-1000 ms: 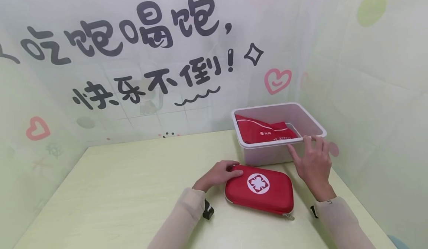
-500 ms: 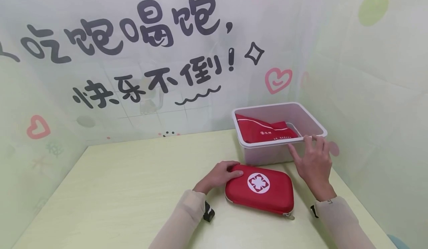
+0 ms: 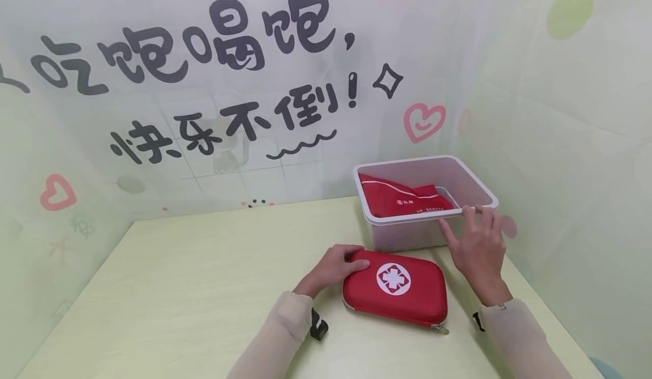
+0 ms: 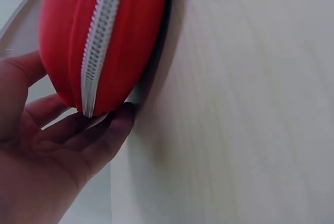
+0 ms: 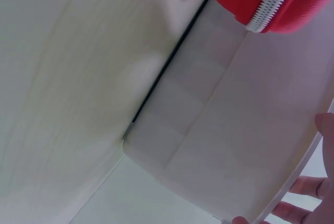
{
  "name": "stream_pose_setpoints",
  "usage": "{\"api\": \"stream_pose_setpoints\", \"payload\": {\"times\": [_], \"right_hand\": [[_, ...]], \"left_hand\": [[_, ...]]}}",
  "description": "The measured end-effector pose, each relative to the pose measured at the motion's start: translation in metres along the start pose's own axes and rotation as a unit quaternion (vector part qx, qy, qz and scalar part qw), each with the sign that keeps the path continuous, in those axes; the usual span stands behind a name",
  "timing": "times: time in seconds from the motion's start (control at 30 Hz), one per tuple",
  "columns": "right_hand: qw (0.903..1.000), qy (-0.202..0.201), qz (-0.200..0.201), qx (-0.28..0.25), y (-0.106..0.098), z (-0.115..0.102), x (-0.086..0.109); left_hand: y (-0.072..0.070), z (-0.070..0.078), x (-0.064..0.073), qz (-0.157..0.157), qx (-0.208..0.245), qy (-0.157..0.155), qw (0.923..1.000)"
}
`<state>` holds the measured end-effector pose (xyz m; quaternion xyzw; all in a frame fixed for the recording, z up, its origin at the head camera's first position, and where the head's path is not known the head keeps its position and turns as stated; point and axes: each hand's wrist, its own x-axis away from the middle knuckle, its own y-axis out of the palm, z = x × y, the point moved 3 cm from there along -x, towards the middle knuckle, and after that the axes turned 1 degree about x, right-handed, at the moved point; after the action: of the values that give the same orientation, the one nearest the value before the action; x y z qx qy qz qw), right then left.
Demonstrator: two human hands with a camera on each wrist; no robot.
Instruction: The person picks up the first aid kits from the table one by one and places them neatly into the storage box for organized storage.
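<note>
A red zippered first-aid case (image 3: 417, 288) with a white cross emblem lies flat on the table, in front of a pale plastic bin (image 3: 402, 237). My left hand (image 3: 331, 266) grips the case's far left corner, thumb on top and fingers round the back edge. The left wrist view shows the fingers (image 4: 99, 140) curled about the end of its silver zipper (image 4: 99, 41). My right hand (image 3: 479, 249) holds the bin's front rim near its right corner, thumb outside and fingers over the edge. Inside the bin rests a red cloth-like item (image 3: 392, 198) with white lettering.
The pale yellow-green table (image 3: 204, 288) extends to the left of the case. A printed curtain (image 3: 254, 158) with large dark lettering stands behind it, and another pale sheet (image 3: 575, 169) closes the right side near the bin.
</note>
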<state>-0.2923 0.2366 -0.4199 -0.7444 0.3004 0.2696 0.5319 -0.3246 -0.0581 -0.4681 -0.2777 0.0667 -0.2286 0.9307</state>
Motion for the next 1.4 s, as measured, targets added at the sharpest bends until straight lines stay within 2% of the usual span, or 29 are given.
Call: {"api": "stream_pose_setpoints", "payload": {"times": [0.27, 0.43, 0.67, 1.23, 1.4], "right_hand": [[1.0, 0.001, -0.001, 0.001, 0.001, 0.0, 0.0], [1.0, 0.001, -0.001, -0.001, 0.0, 0.0, 0.001], [1.0, -0.002, 0.003, -0.003, -0.002, 0.0, 0.001], [1.0, -0.004, 0.003, -0.004, -0.002, 0.0, 0.001], [1.0, -0.002, 0.002, -0.007, -0.001, 0.0, 0.0]], "left_hand": [[-0.004, 0.001, 0.003, 0.029, 0.052, -0.02, 0.998], [-0.009, -0.002, 0.006, 0.029, 0.089, -0.039, 0.9949], [-0.02, -0.013, 0.01, 0.023, 0.127, -0.065, 0.9895], [-0.057, -0.026, 0.026, 0.021, 0.155, -0.079, 0.9845], [-0.073, -0.026, 0.032, 0.032, 0.185, -0.087, 0.9783]]}}
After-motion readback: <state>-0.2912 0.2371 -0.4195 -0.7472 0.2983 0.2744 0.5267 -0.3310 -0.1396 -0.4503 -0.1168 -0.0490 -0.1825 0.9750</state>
